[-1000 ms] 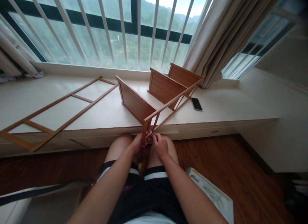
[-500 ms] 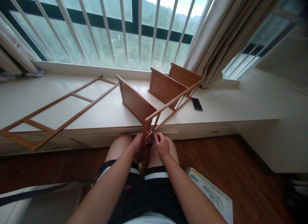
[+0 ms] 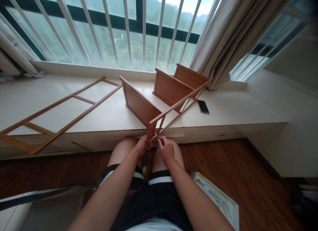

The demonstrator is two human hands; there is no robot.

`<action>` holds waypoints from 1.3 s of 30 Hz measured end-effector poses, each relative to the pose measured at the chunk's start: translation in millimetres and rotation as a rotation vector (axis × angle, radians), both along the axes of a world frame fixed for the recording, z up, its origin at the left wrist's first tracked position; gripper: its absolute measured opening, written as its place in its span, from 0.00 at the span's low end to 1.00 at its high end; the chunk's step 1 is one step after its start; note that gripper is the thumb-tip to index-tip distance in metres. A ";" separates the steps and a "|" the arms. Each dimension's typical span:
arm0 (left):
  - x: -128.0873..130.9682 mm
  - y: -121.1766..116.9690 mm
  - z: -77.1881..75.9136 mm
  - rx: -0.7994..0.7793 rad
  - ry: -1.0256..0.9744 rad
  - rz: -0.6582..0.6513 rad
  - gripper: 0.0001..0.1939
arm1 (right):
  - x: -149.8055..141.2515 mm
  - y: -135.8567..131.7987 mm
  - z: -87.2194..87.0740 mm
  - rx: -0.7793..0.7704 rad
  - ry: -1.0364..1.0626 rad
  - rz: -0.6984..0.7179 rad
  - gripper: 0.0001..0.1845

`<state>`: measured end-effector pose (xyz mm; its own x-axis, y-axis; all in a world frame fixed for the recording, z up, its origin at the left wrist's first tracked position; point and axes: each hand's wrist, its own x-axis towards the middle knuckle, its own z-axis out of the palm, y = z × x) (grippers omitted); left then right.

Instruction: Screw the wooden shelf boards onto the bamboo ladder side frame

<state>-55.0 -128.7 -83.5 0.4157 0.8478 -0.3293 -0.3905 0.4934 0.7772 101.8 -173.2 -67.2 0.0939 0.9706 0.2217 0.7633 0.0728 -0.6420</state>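
Observation:
A partly joined wooden shelf frame (image 3: 174,107) lies on its side on the window ledge, its near end jutting over the edge. Three brown shelf boards (image 3: 139,100) stand up from it. At that near end my left hand (image 3: 142,146) is closed around the frame. Just right of it, my right hand (image 3: 166,148) pinches something small and dark against the frame's corner; it is too small to name. A second, ladder-like wooden side frame (image 3: 62,130) lies flat at the left, its near end past the ledge's edge.
The pale window ledge (image 3: 238,112) carries a black phone (image 3: 203,106) right of the shelf. White bars (image 3: 127,32) and a beige curtain (image 3: 213,35) stand behind. A flat white box (image 3: 218,198) is on the wooden floor at my right.
My right hand has shifted slightly left, closer to the frame's corner. The left hand keeps its hold, and the wooden parts stay where they were.

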 end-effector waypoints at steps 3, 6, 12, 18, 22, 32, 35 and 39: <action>0.7 -0.3 1.9 -0.012 -0.004 0.004 0.21 | -0.3 -0.8 0.7 -0.002 -0.049 -0.014 0.10; 1.8 -0.8 4.3 -0.023 -0.006 0.011 0.21 | -0.9 -2.1 2.3 -0.018 -0.101 -0.016 0.11; 2.2 -1.1 4.6 -0.027 -0.007 0.009 0.21 | -1.5 1.1 3.8 -0.112 0.069 0.005 0.13; 2.3 -0.5 2.2 -0.027 0.012 0.006 0.22 | -1.4 6.2 4.7 -0.202 0.269 0.094 0.18; 2.3 -1.0 1.4 -0.037 0.024 0.019 0.22 | 0.4 6.0 5.2 -0.160 0.275 0.056 0.15; 6.8 -12.6 -15.6 -0.142 0.316 -0.020 0.16 | 5.3 1.2 2.2 -0.142 0.194 0.008 0.11; 16.4 -18.8 -18.7 -0.105 0.248 -0.040 0.16 | 3.4 -2.5 1.3 -0.161 0.069 0.037 0.08; 27.1 -23.3 -18.5 -0.122 0.111 0.001 0.15 | 3.7 -4.7 0.8 -0.146 -0.020 0.052 0.08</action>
